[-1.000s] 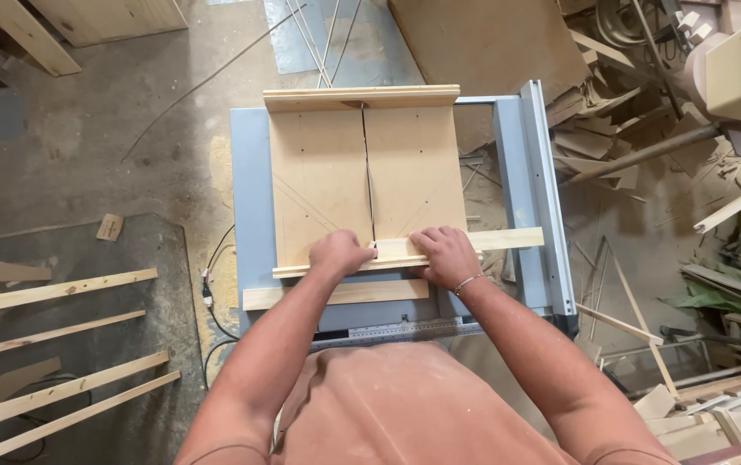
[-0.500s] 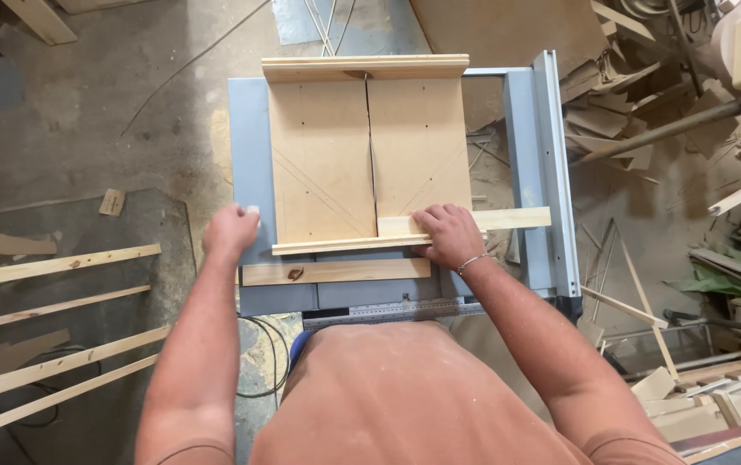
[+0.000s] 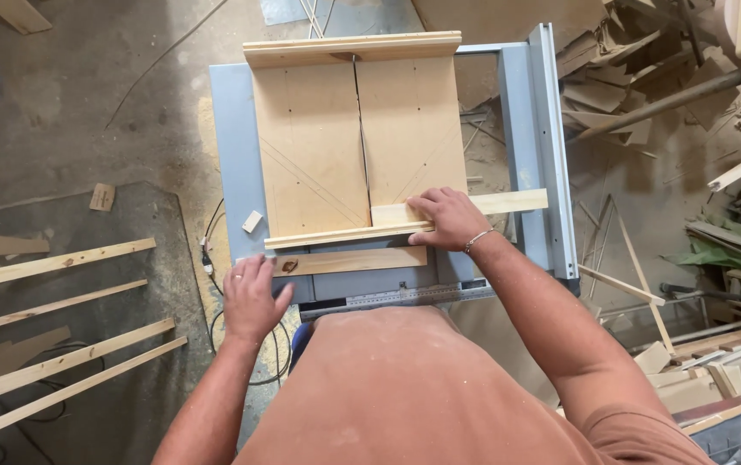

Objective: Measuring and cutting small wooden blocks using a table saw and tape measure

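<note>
Standing over the table saw (image 3: 233, 155), you have a plywood crosscut sled (image 3: 310, 146) on its blue-grey top, a single saw slot running near to far through the sled's middle. No packages, labels or signs can be made out; the only marked item is the ruler strip (image 3: 405, 295) along the saw's near edge, too small to read.

Count: one wooden strip (image 3: 508, 202) lies across the sled's right half against the near fence (image 3: 327, 238), its right end overhanging the sled toward the saw's right rail. One loose batten (image 3: 362, 260) lies on the saw top just near of the fence. One small offcut (image 3: 252, 221) sits left of the sled. Four long slats (image 3: 60, 263) lie on the floor at left, with a small block (image 3: 102, 196) beyond them. A heap of scrap wood (image 3: 646, 77) fills the right side.

Your right hand (image 3: 444, 220) is palm down, fingers spread flat, pressing the wooden strip against the fence, wrist bearing a thin bracelet. Your left hand (image 3: 252, 297) is off the sled, open with fingers loosely together, holding nothing, poised at the saw's near left corner just beside the batten's end.
</note>
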